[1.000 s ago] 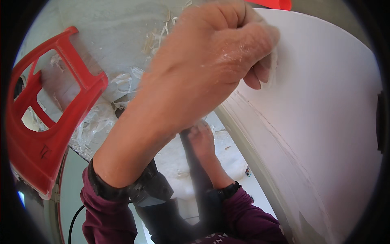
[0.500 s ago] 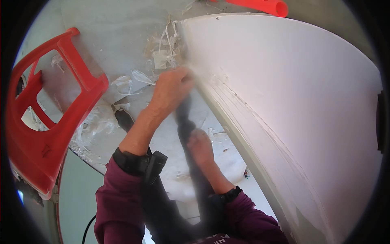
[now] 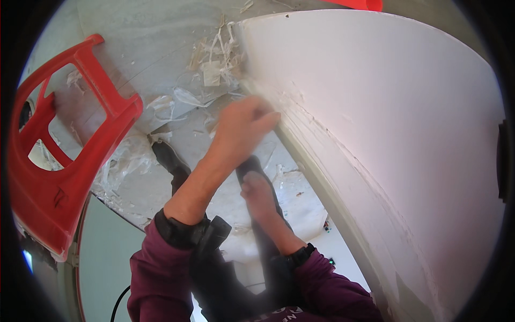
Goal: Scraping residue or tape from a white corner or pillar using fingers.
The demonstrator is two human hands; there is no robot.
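Observation:
A large white curved panel (image 3: 386, 107) fills the right side, with a pale greenish edge facing me. Along that edge runs a ragged strip of thin white film (image 3: 348, 163), wrinkled and partly loose. My left hand (image 3: 244, 126) is closed with its fingers curled at the panel's edge, near the far end of the strip. Whatever it pinches, if anything, is hidden. Lower down, above my leg, my right hand (image 3: 257, 196) is closed too, apart from the panel and slightly blurred. Its fingers hide what may be in them.
To the left is a red plastic stool (image 3: 86, 161), lying on its side. Scraps of torn film (image 3: 220, 56) and crumpled clear plastic (image 3: 126, 166) litter the floor. A pale green panel (image 3: 107, 257) lies at lower left. At the top, an orange-red tube (image 3: 367, 4) is partly in view.
My left hand has moved right and slightly nearer along the panel's edge. My right hand has shifted a little left and nearer. Both remain closed.

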